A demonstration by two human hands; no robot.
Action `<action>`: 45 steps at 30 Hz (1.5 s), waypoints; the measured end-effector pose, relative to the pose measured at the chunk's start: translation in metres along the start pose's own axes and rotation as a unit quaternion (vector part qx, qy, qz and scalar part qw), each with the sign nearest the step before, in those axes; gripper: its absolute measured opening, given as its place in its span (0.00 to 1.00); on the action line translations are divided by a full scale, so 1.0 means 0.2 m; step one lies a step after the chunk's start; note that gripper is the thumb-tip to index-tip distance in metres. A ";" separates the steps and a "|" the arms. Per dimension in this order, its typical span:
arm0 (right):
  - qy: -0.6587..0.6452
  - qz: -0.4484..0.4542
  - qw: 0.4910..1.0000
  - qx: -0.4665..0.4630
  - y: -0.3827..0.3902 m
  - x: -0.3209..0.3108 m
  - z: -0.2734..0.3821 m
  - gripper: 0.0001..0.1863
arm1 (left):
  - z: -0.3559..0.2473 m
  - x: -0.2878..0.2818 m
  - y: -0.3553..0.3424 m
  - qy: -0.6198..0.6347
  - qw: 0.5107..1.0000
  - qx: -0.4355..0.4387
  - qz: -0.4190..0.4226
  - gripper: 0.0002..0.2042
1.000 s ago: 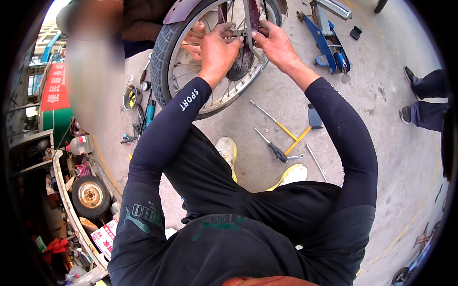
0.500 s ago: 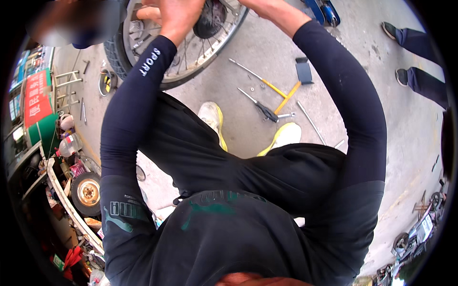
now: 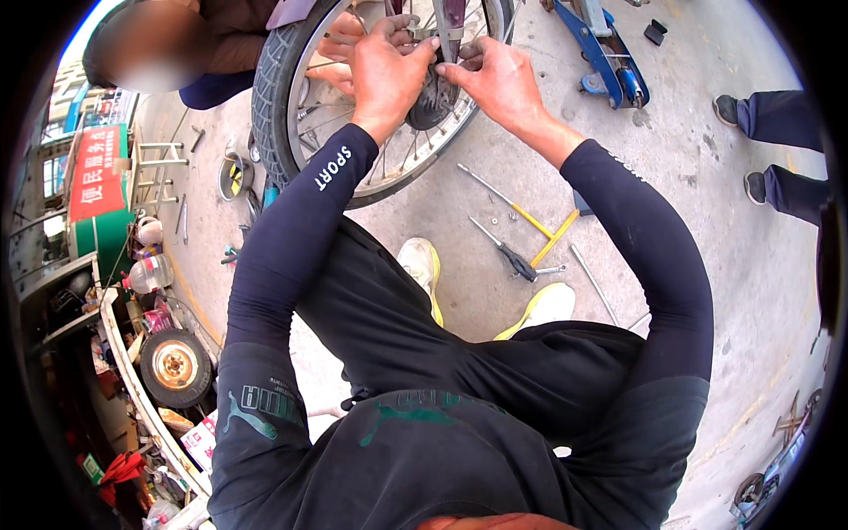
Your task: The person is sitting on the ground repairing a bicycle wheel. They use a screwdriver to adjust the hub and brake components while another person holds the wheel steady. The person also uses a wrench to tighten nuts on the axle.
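Note:
A spoked wheel point(image 3: 377, 187) with a dark tyre stands in front of me, held in a purple fork point(image 3: 452, 19). My left hand point(image 3: 391, 78) is at the fork beside the dark round hub point(image 3: 429, 115), its fingers curled and its thumb pointing at the axle area. From the other side my right hand point(image 3: 503, 79) reaches the same spot, thumb and fingers pinched close together. Whatever small part lies between the fingertips of either hand is too small to make out. Another person's hand point(image 3: 337, 55) shows behind the spokes at the left.
On the ground lie a yellow T-handled tool point(image 3: 555, 240), a black-handled screwdriver point(image 3: 516, 262) and a metal rod point(image 3: 595, 284). A blue floor jack point(image 3: 609, 66) stands at the upper right. Another person crouches at the upper left; a bystander's legs point(image 3: 782, 110) are at the right.
The view has shifted, so the wheel and hands sit lower in it. Both hands now show fully, close together at the hub; before, the top edge cut them off.

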State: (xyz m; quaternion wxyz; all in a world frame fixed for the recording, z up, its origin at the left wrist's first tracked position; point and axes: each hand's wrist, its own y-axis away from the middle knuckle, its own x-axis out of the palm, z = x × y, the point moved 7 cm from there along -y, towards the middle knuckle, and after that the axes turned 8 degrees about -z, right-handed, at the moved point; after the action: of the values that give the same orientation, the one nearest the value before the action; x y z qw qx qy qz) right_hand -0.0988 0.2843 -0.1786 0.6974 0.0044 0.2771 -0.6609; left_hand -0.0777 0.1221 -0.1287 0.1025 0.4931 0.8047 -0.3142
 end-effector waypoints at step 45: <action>0.323 0.244 0.914 -0.023 1.27 0.62 -0.78 0.06 | -0.08 0.02 0.01 -0.003 0.996 -0.026 0.085 0.19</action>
State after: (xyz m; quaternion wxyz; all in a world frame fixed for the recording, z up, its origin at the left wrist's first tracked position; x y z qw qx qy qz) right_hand 0.0730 0.2613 -0.4507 0.7094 0.2688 0.4927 -0.4263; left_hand -0.0759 0.1352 -0.1177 0.1438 0.5559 0.7676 -0.2848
